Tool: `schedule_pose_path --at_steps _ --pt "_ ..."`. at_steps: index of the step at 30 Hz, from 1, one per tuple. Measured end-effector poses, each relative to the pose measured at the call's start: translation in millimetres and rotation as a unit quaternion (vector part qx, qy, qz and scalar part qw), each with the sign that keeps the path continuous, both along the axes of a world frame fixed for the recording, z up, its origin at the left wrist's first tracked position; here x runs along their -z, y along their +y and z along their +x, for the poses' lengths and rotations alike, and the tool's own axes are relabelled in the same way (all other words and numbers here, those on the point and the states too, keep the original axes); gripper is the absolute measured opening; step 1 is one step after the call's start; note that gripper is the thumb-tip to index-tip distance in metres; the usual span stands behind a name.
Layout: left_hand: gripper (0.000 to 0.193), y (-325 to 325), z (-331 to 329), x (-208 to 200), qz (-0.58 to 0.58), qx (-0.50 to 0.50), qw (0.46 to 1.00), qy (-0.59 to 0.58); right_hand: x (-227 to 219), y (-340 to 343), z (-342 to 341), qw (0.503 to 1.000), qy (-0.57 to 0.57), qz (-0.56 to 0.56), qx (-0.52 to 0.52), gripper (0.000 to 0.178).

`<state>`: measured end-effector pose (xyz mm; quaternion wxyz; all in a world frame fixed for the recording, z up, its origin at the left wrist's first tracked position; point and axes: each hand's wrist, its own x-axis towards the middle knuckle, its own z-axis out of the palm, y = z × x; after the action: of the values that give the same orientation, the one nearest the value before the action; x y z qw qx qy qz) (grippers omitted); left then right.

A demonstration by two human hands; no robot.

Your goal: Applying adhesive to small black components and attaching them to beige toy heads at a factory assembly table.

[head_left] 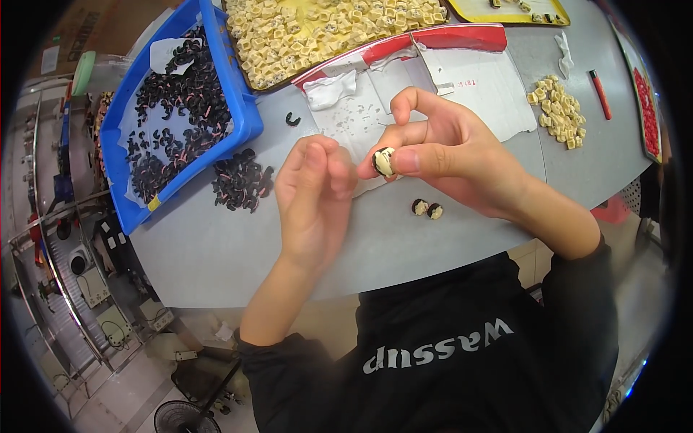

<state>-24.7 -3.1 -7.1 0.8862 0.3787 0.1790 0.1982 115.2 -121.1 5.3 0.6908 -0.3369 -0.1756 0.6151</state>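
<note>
My right hand (462,155) pinches a small round cream-coloured piece with a black band (383,162) between thumb and fingers. Close beside it, my left hand (312,198) is closed, its fingers curled in toward the thumb; whatever they may hold is hidden. Two similar black-and-cream pieces (426,208) lie on the grey table below my right wrist. Left of my left hand is a loose heap of curved black pieces (242,180), some showing pink. One curved black piece (292,120) lies apart, above that heap.
A blue bin (247,123) of black curved pieces stands at left. Behind my hands are a large tray of cream pieces (317,32) and a torn white-and-red cardboard sheet (498,94). At right lie a cream heap (557,112), a red marker (600,94) and a tray of red pieces (644,108).
</note>
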Motion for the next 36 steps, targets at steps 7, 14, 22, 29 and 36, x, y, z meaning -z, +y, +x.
schedule_pose_path --at_steps 7,14,22,29,36 --pt "0.024 0 2 3 -0.028 0.056 0.997 -0.045 -2 0 1 1.0 0.015 0.015 -0.004 0.029" --pt "0.017 0 -1 10 0.083 0.014 0.994 -0.073 0 -1 0 1.0 0.01 0.001 0.001 0.029" --pt "0.019 -4 0 2 0.441 -0.165 0.882 -0.02 1 -1 -3 0.999 0.026 -0.017 -0.011 0.029" --pt "0.036 -5 1 4 0.517 -0.119 0.847 -0.028 1 -2 -7 0.996 0.015 -0.074 -0.044 0.024" --pt "0.033 -3 2 2 0.438 -0.058 0.897 -0.028 4 -1 -10 0.995 0.084 -0.006 -0.047 0.018"
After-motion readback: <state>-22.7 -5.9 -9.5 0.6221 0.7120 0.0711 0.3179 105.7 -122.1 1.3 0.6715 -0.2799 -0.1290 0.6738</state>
